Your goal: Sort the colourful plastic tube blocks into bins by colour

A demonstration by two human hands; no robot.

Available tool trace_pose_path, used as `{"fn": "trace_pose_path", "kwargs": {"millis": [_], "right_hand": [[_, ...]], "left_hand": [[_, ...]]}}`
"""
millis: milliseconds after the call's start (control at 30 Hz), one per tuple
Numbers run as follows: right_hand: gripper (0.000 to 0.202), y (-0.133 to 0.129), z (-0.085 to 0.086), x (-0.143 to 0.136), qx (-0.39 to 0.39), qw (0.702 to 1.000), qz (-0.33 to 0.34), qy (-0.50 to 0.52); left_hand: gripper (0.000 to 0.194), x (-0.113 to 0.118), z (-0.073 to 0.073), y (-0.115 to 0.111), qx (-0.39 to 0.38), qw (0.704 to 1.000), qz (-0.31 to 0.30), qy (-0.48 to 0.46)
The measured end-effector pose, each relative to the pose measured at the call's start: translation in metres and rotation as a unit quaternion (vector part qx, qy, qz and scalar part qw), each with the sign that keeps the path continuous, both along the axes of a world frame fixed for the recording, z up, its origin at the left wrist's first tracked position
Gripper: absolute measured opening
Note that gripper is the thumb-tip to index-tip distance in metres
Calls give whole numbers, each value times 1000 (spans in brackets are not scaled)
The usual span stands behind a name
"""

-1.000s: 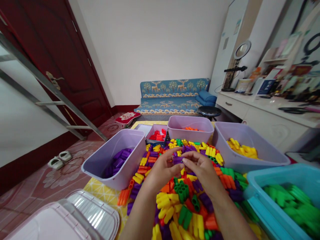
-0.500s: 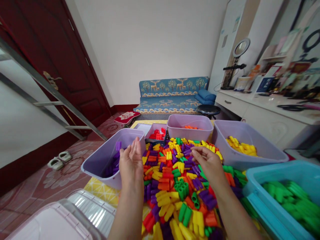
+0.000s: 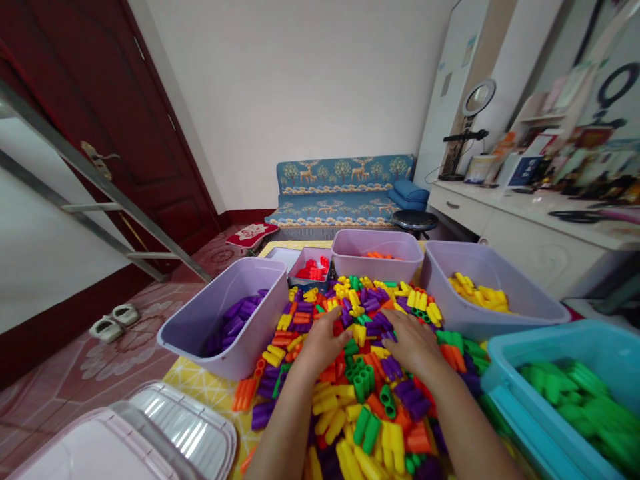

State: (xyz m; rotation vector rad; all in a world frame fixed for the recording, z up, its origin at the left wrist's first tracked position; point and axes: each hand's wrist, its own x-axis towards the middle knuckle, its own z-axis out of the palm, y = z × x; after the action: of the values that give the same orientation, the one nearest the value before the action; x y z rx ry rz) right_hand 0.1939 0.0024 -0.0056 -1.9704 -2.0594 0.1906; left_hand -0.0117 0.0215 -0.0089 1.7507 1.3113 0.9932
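Note:
My left hand (image 3: 323, 341) reaches over a heap of plastic tube-shaped pieces (image 3: 327, 393), its thumb and fingers apart and nothing in them. Opposite it, my right hand (image 3: 413, 341) is low over the same heap with fingers spread, beside some purple pieces (image 3: 379, 327). Whether its fingertips touch them I cannot tell. The heap mixes yellow, green, orange, red and purple pieces. To the left, a lilac bin (image 3: 270, 320) holds purple pieces (image 3: 237, 323).
Around the heap stand a lilac bin (image 3: 377, 267) with orange pieces, another lilac bin (image 3: 520, 313) with yellow ones, a turquoise bin (image 3: 510, 380) with green ones and a small box (image 3: 295, 280) with red ones. Clear lids (image 3: 185, 427) lie at the near left.
A purple piece that was in the air over the left bin is now among the others there. My left hand has moved right, from beside that bin to the heap; my right hand has lowered.

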Motion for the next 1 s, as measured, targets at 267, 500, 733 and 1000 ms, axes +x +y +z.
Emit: {"fn": "trace_pose_path", "kwargs": {"millis": [267,500,733,1000], "right_hand": [[57,-5,-3,-36,8,987,98,126],[47,-5,10,-43,50,926,116,356],[42,-3,17,-42,48,869,91,483],[41,-6,23,-44,24,841,82,535]], "left_hand": [[70,5,-2,-5,74,991,-54,96],[53,9,-3,1,55,994,-44,-80],[42,11,14,-1,-7,967,-74,-245],[39,12,11,1,-4,955,-73,-287]]}}
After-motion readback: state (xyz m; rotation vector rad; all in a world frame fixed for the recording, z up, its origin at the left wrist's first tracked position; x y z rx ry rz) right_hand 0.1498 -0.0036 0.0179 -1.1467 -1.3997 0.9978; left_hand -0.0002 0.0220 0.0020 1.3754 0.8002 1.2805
